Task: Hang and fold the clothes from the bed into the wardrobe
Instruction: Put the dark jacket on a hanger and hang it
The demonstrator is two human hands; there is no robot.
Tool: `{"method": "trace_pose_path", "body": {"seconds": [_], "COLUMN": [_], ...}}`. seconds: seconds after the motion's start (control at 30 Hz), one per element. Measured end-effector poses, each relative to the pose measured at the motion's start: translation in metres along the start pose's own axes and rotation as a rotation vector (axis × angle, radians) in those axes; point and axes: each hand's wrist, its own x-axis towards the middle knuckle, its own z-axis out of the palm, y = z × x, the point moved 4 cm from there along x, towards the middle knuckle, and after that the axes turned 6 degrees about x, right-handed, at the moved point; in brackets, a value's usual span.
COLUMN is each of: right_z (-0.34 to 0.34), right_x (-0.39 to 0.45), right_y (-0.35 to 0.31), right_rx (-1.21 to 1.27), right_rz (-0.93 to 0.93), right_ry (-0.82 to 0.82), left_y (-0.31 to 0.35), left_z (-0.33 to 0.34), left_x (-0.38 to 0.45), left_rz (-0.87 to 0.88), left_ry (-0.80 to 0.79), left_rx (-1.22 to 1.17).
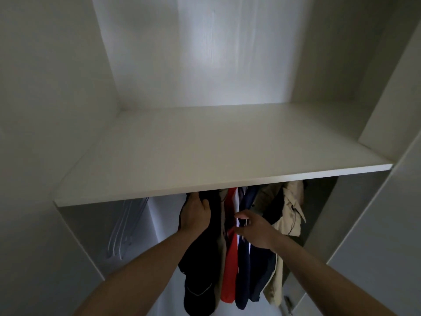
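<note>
Both bare forearms reach forward and up. The left hand point(195, 213) is raised higher, back toward the camera, fingers curled over dark fabric. The right hand point(255, 229) sits lower, its thumb and fingers spread loosely.

The wardrobe shelf point(227, 153) is a smooth, matt white board, and the back panel point(205, 53) at twelve o'clock shows a faint wood-grain texture with a dull sheen. Below hang soft matt cloth garments: a black one point(202, 270), a red one point(229, 265), a navy one point(243, 270) and a beige jacket point(291, 210) of creased woven fabric. At nine o'clock of them hang smooth white plastic-looking hangers point(123, 226).
</note>
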Motion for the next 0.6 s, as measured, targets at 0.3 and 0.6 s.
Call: {"method": "trace_pose_path", "body": {"seconds": [0.3,0.6], "right_z": [-0.007,0.0], "right_x": [-0.006,-0.006], "right_y": [0.007,0.005], "right_rx": [-0.03,-0.058], "right_rz": [0.013,0.0], "right_ry": [-0.001,-0.034], "left_y": [-0.023,-0.029], "left_z": [0.012,-0.004], "left_x": [-0.008,-0.033], "left_rz": [-0.072,-0.138], "left_ry": [-0.107,0.104], "left_rx": [-0.004,-0.224]}}
